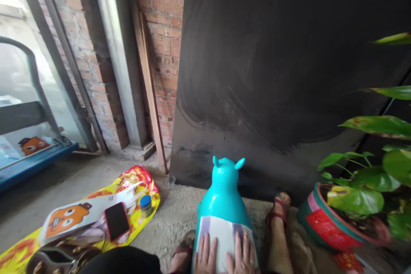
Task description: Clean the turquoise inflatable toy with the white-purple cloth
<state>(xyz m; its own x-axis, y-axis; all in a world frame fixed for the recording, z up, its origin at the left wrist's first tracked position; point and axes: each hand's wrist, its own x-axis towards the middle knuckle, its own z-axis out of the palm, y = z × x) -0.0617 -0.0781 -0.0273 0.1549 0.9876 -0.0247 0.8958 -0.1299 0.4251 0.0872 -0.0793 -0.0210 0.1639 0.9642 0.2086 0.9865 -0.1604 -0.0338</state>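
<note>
A turquoise inflatable animal [224,197] with two small ears stands on the floor between my feet, its head toward the black board. Over its back lies a white cloth [221,227] with purple stripes. My left hand [206,254] rests flat on the left part of the cloth, fingers stretched out. On the right part, my right hand [241,253] lies flat too, its fingers slightly spread. Neither hand grips anything. The lower part of both hands is cut off by the picture's bottom edge.
A black board [272,72] leans on the brick wall [163,51]. At right stands a potted plant [337,222]. To the left, a yellow and red plastic sheet [150,184] bears a phone [116,221], a blue-lidded jar [145,206], a white bag [54,227] and a brown bag [58,257].
</note>
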